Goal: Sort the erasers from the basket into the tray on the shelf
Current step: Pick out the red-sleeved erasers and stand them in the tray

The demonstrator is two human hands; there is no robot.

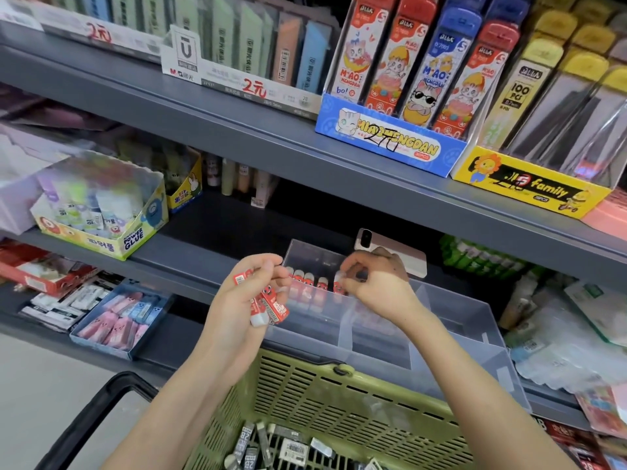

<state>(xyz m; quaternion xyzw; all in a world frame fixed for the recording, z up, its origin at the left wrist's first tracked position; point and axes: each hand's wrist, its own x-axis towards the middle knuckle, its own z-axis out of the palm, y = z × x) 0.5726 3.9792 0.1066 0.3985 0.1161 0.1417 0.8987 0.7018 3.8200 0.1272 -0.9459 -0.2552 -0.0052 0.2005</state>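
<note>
Head camera: left hand (247, 296) curls tight around a bundle of red-and-white erasers (268, 307). Right hand (376, 283) pinches a single eraser (340, 277) narrowly between thumb and fingertips, over the standing row (307, 288) in the clear tray (458, 320), at 12 o'clock from the green basket (339, 401).

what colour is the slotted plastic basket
The slotted plastic basket is olive green; head view shows it best.

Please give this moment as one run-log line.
left hand: holds a bunch of red-and-white wrapped erasers | right hand: pinches one such eraser at clear plastic divided tray | green slatted plastic basket: below hands
</note>
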